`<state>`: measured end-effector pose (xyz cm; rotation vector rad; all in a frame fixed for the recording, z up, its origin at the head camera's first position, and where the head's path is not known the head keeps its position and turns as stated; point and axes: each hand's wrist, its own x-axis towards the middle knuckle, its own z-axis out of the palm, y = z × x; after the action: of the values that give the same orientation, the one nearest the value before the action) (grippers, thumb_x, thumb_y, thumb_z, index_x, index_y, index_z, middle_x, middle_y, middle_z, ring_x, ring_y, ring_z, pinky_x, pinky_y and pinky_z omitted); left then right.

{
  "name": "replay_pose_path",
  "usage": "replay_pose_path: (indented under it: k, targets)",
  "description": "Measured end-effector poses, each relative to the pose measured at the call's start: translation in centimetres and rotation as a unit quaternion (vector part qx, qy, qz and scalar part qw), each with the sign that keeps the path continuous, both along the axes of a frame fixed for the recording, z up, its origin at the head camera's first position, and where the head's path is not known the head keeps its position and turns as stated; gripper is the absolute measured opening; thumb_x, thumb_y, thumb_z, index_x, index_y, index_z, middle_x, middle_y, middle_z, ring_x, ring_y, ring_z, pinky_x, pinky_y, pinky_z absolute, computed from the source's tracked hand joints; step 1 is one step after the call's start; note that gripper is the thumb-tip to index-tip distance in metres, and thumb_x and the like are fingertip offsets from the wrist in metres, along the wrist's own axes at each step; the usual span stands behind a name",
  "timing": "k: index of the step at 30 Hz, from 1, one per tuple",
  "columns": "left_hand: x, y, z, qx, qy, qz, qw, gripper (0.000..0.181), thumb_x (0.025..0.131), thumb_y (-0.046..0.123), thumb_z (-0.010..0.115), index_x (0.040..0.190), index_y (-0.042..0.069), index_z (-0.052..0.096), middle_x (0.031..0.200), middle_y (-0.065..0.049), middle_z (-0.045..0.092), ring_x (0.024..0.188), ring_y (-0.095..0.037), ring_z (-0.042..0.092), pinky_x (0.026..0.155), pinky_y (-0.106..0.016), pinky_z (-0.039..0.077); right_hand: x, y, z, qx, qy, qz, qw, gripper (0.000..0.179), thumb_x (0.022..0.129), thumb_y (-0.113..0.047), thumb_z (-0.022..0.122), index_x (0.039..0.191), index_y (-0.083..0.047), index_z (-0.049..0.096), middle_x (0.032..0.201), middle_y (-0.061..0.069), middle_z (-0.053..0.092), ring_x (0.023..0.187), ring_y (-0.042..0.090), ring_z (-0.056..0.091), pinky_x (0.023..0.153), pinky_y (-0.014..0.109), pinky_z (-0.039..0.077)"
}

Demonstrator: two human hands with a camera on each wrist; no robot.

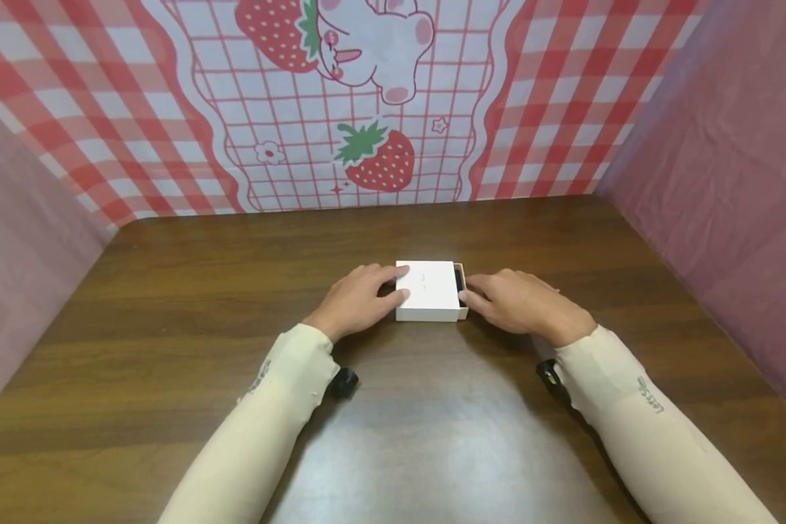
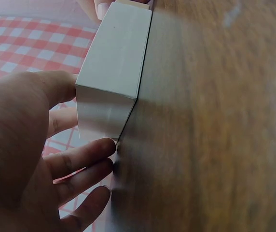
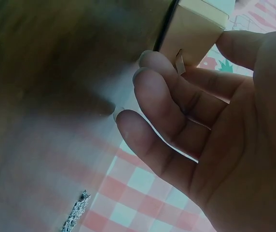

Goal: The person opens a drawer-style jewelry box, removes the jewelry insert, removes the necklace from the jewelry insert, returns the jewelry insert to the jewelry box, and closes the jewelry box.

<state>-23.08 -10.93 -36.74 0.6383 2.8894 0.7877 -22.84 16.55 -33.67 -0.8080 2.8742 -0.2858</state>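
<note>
A flat white box point(image 1: 426, 287) lies on the wooden table, with small faint print on its lid. From its right end sticks out a tan inner drawer point(image 1: 462, 313) with something dark inside. My left hand point(image 1: 360, 300) holds the left end of the white sleeve, thumb and index finger on its top edge; its other fingers spread beside the end in the left wrist view. At the opposite end my right hand point(image 1: 520, 302) grips the drawer's rim between thumb and index finger. A small ribbon tab point(image 3: 180, 63) hangs from the drawer's end face in the right wrist view, near the loosely curled fingers.
The brown wooden table point(image 1: 137, 364) spreads around the box. Behind it hangs a red-and-white checked cloth point(image 1: 550, 94) with strawberries, and pink cloth point(image 1: 714, 182) walls in the sides. Black wrist cameras point(image 1: 344, 383) sit under both pale sleeves.
</note>
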Motion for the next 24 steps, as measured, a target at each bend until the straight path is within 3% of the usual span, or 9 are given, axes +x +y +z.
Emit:
replay_pose_path:
  k: [9,15,18,24]
  targets:
    - [-0.05,-0.01,-0.1,0.002,0.0,-0.003,1.0,0.053,0.101,0.05,0.053,0.15,0.032,0.048,0.143,0.0,0.055,0.13,-0.02,0.048,0.106,-0.049,0.039,0.19,-0.14,-0.24,-0.019,0.01,0.018,0.9996,0.034,0.104,-0.039,0.053,0.117,-0.011,0.067,0.097,0.001,0.068,0.089,0.019,0.065,0.083,0.049,0.05]
    - [-0.02,-0.12,-0.04,0.002,0.005,-0.007,1.0,0.052,0.101,0.05,0.053,0.149,0.032,0.05,0.138,0.0,0.057,0.128,-0.02,0.05,0.104,-0.048,0.041,-0.02,-0.19,-0.44,-0.015,0.018,0.02,0.9995,0.028,0.105,-0.039,0.051,0.102,-0.016,0.065,0.079,-0.004,0.06,0.079,0.016,0.061,0.075,0.045,0.049]
    - [-0.03,-0.1,-0.03,0.001,0.007,-0.007,0.9999,0.051,0.101,0.05,0.053,0.149,0.032,0.05,0.137,0.0,0.058,0.127,-0.02,0.05,0.103,-0.048,0.042,-0.01,-0.18,-0.42,-0.014,0.014,0.018,0.9996,0.029,0.105,-0.041,0.051,0.103,-0.016,0.066,0.078,-0.004,0.06,0.078,0.016,0.06,0.074,0.045,0.048]
    - [-0.05,-0.08,-0.15,0.002,0.004,-0.006,1.0,0.051,0.101,0.05,0.052,0.149,0.032,0.05,0.138,0.0,0.057,0.128,-0.02,0.05,0.104,-0.048,0.042,0.1,-0.07,-0.41,-0.02,0.01,0.016,0.9996,0.038,0.104,-0.042,0.051,0.12,-0.011,0.067,0.099,0.001,0.069,0.091,0.02,0.066,0.084,0.05,0.051]
